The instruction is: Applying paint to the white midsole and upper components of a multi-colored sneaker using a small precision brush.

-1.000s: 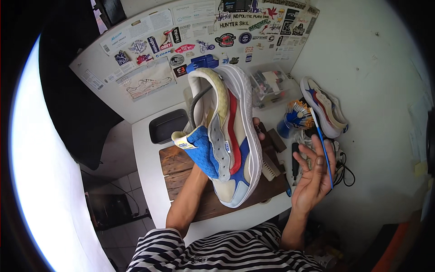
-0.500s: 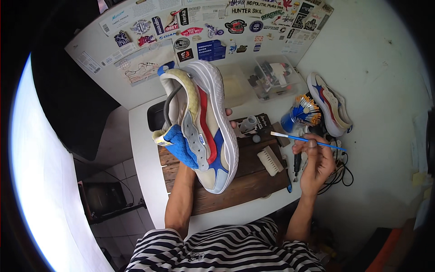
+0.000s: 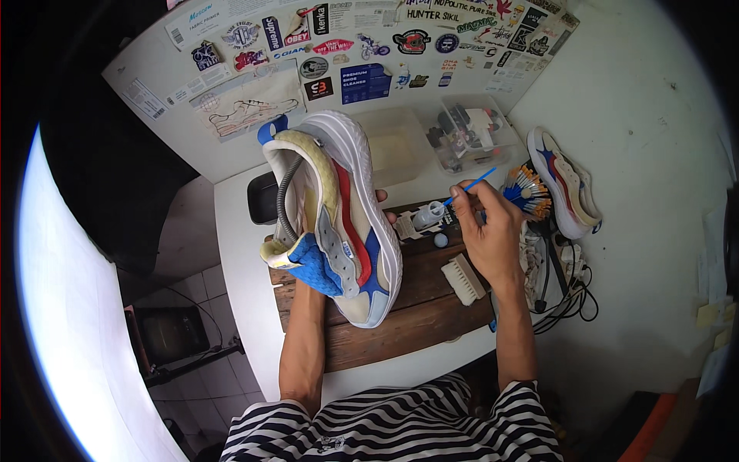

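A sneaker (image 3: 358,304) in cream, blue, red and grey, with a thick white sole, is held up over the table, its toe toward me. My left hand (image 3: 391,218) is closed on it from behind; only fingertips show past the sole. A coiled metal spring stretches inside the shoe's opening. In my right hand (image 3: 489,235) a thin blue paintbrush (image 3: 483,179) is pinched, its handle pointing up to the right. The brush's lower end is at the mouth of a small translucent bottle (image 3: 426,219). A round cap (image 3: 440,240) lies in front of that bottle.
Near my right wrist a bristle brush (image 3: 463,279) rests on the dark wooden board (image 3: 369,345). A second sneaker (image 3: 566,185) leans by a bundle of paintbrushes (image 3: 528,194). Clear plastic bins (image 3: 481,158), a black tray (image 3: 262,199) and tangled cables (image 3: 579,304) surround the board.
My right hand has moved left and away from me, bringing the paintbrush's tip down to the small bottle. The brush now slants steeply. The sneaker stays in my left hand.
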